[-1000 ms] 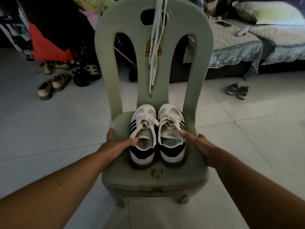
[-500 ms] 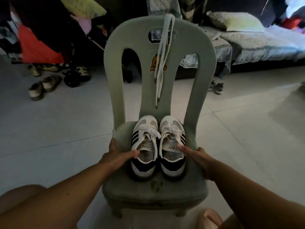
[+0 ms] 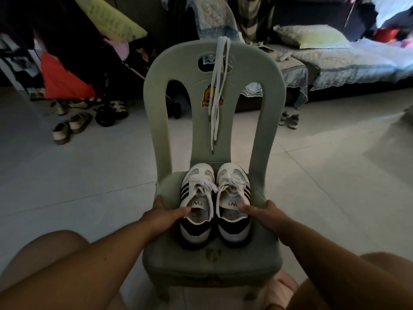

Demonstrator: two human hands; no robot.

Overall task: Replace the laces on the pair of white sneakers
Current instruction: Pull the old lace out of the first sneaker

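- The left hand (image 3: pixel 164 217) and right hand (image 3: pixel 261 212) are flanking the pair on the chair seat (image 3: pixel 212 265), fingers lying out fairly straight, thumbs spread wide, pinching nothing.
- Left fingertips are touching the collar of the left sneaker (image 3: pixel 195 231); right fingertips are touching the collar of the right sneaker (image 3: pixel 232 230).
- The shoes are sitting side by side, toes toward the chair back (image 3: pixel 274 90), heels toward the person.
- Looks like the opening step: the old laces (image 3: pixel 204 183) are still tied in bows, nothing unthreaded yet.
- The spare laces (image 3: pixel 218 86) are hanging over the chair back, well above the shoes.
- Next move is probably calling for a pinch on a bow end and a pull.
- Room: bare seat is showing in front of the heels; the seat's side edges are running just beside each hand.
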